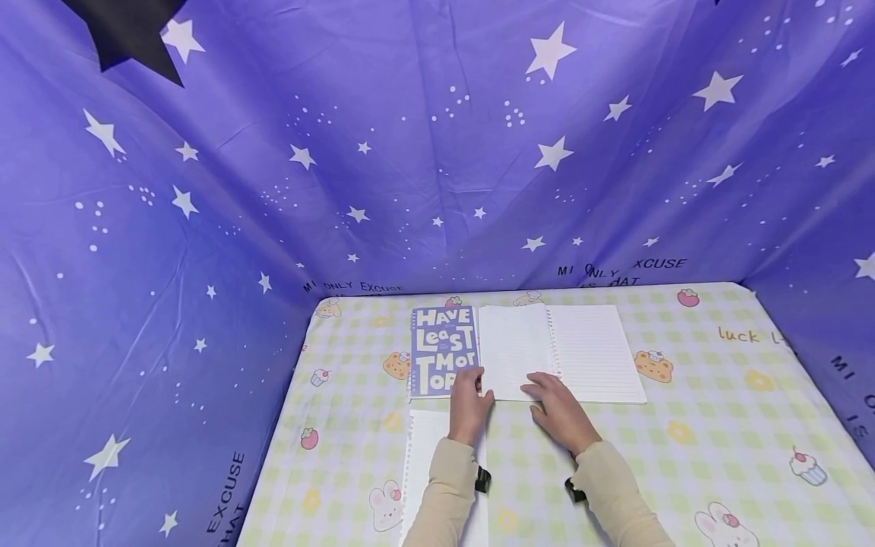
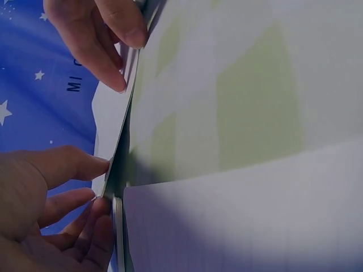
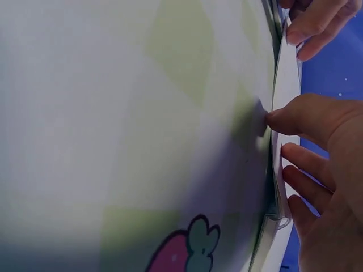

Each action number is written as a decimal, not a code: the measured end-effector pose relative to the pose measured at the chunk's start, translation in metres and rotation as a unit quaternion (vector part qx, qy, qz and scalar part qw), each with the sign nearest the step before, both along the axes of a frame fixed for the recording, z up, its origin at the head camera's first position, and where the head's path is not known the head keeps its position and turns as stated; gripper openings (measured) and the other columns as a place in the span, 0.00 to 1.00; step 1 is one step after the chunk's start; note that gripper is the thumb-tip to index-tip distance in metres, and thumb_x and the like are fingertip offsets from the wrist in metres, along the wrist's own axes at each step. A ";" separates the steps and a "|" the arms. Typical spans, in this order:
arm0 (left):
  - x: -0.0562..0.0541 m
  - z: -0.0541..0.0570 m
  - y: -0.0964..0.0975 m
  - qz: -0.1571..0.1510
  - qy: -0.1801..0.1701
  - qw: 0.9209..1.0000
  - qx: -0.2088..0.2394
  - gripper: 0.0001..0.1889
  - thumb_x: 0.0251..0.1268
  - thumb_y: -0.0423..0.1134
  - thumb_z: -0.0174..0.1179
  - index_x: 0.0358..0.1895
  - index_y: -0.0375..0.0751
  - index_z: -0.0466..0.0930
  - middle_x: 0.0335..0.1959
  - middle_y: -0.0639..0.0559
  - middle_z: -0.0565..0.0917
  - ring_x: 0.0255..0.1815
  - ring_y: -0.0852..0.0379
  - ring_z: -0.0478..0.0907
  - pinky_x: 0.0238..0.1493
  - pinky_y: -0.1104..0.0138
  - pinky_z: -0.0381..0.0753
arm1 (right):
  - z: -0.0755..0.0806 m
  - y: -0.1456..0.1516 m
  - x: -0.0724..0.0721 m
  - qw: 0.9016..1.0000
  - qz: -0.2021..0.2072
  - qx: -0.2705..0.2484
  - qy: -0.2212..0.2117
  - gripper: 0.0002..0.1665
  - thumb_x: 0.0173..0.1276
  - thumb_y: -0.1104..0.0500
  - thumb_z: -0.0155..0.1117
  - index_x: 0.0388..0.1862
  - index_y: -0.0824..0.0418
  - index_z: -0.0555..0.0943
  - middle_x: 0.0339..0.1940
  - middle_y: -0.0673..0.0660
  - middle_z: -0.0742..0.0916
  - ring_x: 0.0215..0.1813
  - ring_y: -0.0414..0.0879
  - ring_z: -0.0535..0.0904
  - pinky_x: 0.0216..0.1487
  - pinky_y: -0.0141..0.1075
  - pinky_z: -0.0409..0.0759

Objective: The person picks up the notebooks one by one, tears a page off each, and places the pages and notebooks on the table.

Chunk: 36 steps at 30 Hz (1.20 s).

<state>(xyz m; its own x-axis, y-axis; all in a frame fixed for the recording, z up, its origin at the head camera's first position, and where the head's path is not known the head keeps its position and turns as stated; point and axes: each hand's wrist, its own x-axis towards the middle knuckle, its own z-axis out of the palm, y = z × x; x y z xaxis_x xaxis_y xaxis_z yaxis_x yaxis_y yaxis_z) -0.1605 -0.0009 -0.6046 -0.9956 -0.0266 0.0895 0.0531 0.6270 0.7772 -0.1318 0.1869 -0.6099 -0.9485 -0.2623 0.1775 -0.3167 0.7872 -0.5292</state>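
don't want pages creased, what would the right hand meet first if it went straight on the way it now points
The right hand would probably meet the open ring-bound notebook's left page first; its fingers are over the near edge, though their exact height is unclear.

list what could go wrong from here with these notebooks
The open notebook has both the left hand and right hand at the near edge of its left page, so a careless push might crease it. It lies close beside the purple notebook, so sliding it left could knock that askew. The left sleeve passes over the nearer notebook and might drag its page if it brushes it.
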 end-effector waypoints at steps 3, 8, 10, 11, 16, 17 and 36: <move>0.001 0.000 0.001 0.002 0.011 1.000 -0.028 0.21 0.49 0.28 0.71 0.51 0.33 0.84 0.38 0.49 0.79 0.40 0.55 0.76 0.49 0.62 0.81 | -0.001 -0.002 0.001 1.000 0.000 0.025 0.016 0.21 0.59 0.68 0.69 0.54 0.67 0.83 0.62 0.66 0.80 0.67 0.64 0.72 0.69 0.57 0.68; 0.003 0.000 0.005 0.006 0.017 0.999 -0.041 0.19 0.50 0.29 0.70 0.50 0.37 0.84 0.42 0.47 0.80 0.44 0.51 0.77 0.51 0.59 0.80 | 0.001 -0.003 0.002 0.998 0.009 0.051 0.043 0.20 0.61 0.69 0.67 0.53 0.68 0.83 0.61 0.67 0.81 0.67 0.64 0.73 0.70 0.57 0.68; 0.003 0.000 0.009 0.004 0.025 0.999 -0.045 0.18 0.51 0.29 0.70 0.48 0.38 0.84 0.44 0.47 0.81 0.47 0.50 0.78 0.53 0.59 0.80 | 0.003 -0.001 0.003 0.997 0.016 0.056 0.052 0.20 0.61 0.69 0.67 0.54 0.68 0.82 0.61 0.67 0.81 0.66 0.64 0.73 0.71 0.57 0.67; 0.003 0.000 0.011 0.001 0.029 0.998 -0.047 0.17 0.52 0.30 0.69 0.48 0.39 0.84 0.45 0.47 0.81 0.48 0.49 0.78 0.54 0.58 0.79 | 0.004 0.000 0.002 0.997 0.018 0.057 0.055 0.20 0.61 0.70 0.67 0.54 0.68 0.82 0.61 0.67 0.81 0.66 0.64 0.73 0.71 0.57 0.67; 0.002 0.001 0.022 -0.018 0.055 0.997 -0.057 0.12 0.56 0.32 0.67 0.45 0.40 0.85 0.44 0.47 0.81 0.47 0.50 0.79 0.53 0.60 0.80 | 0.012 0.015 -0.002 0.996 0.021 0.052 0.071 0.22 0.60 0.69 0.68 0.56 0.69 0.81 0.60 0.67 0.82 0.67 0.63 0.73 0.70 0.55 0.68; 0.002 0.002 0.024 -0.022 0.057 0.996 -0.060 0.12 0.57 0.32 0.66 0.45 0.40 0.85 0.44 0.48 0.81 0.47 0.50 0.79 0.52 0.61 0.80 | 0.014 0.019 -0.004 0.996 0.020 0.052 0.072 0.22 0.61 0.68 0.68 0.56 0.68 0.81 0.60 0.66 0.82 0.67 0.62 0.73 0.70 0.55 0.68; -0.005 0.023 0.094 -0.212 0.082 0.957 -0.181 0.12 0.68 0.44 0.61 0.52 0.52 0.84 0.53 0.57 0.80 0.56 0.60 0.76 0.58 0.70 0.75 | 0.041 0.084 -0.037 0.994 -0.011 0.083 0.070 0.23 0.62 0.68 0.67 0.57 0.72 0.78 0.57 0.67 0.81 0.63 0.63 0.72 0.65 0.57 0.71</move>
<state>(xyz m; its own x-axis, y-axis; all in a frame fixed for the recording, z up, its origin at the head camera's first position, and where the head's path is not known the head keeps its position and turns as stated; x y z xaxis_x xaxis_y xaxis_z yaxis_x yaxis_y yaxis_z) -0.1651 0.0931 -0.5817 -0.8822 0.4383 0.1721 0.4644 0.7493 0.4721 -0.1686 0.2706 -0.5691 -0.9237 -0.2784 0.2632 -0.3594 0.8677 -0.3435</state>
